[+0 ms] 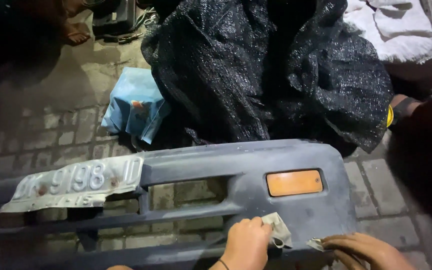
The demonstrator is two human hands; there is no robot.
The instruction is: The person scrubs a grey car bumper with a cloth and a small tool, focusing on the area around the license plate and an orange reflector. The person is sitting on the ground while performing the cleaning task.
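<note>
Step in hand, as I read it: hand-sanding the grey car bumper (256, 165), which lies across the brick paving (376, 190), lower edge towards the camera.

Left to right:
- Number plate (76, 182) on the bumper's left end: long rectangle, pale worn metal, bent and crumpled, lower left corner peeling away, rust spots at the fixing points. Raised characters present, not copied.
- Light blue package (136, 105) on the paving behind the bumper, soft and creased, with a small orange-red mark on its face. It touches the edge of the black mesh sheet (271, 70) heaped behind.
- Left hand (248, 245) on the lower bumper face, fingers curled and pressed together, clamping a folded scrap of grey sandpaper (278, 230) flat against the surface just below the lamp.
- Orange side lamp (294, 182): rounded rectangle set in a recess, right of centre, intact.
- Right hand (363, 250) at the bumper's lower right corner, fingers extended and close together, fingertips pinching a second small scrap (316, 244). Its material is too small to tell.
- White cloth (401, 25) at top right.

Next move, in my judgement: even pressure, short strokes, steer clear of the lamp lens and work around the recess edge, while the right hand steadies the corner.
</note>
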